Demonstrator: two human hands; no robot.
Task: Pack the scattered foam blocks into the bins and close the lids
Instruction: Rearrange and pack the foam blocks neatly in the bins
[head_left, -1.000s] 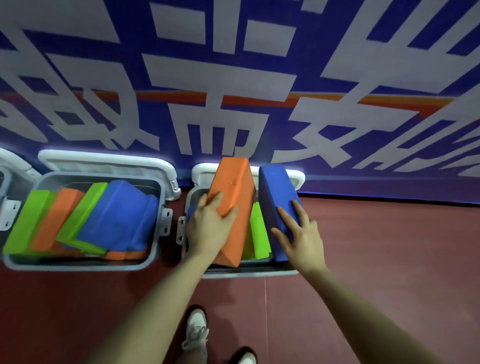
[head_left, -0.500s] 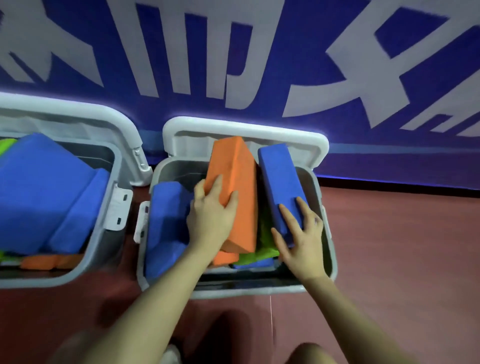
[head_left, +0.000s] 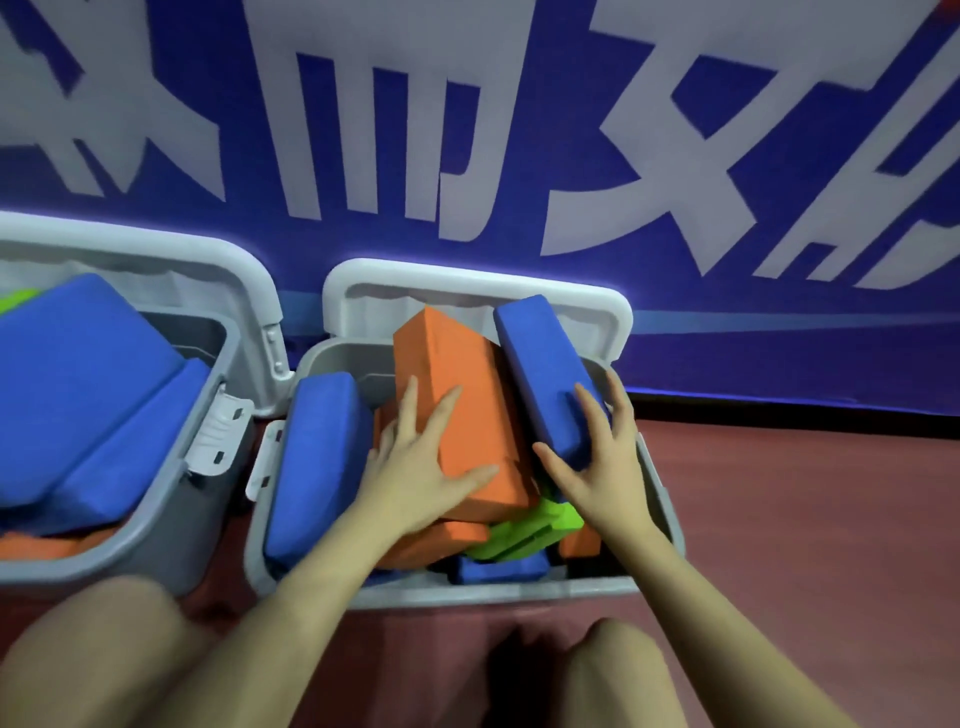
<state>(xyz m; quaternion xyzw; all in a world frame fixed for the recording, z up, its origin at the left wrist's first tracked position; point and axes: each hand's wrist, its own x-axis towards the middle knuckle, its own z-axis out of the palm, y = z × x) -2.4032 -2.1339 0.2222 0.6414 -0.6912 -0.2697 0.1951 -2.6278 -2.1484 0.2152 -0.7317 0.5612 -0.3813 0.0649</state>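
foam blocks (head_left: 467, 395) crowd open grey bin (head_left: 660, 499).

We see matt, finely textured foam in the tall orange rectangular block (head_left: 457, 410) and the rounded blue foam slab (head_left: 545, 374). The grey plastic bin (head_left: 660, 499) looks smooth and faintly glossy; the dark red floor (head_left: 810, 509) looks matt.

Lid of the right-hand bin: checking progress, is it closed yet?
No, the lid stands open behind the bin, with an orange block and a blue block poking above the rim.
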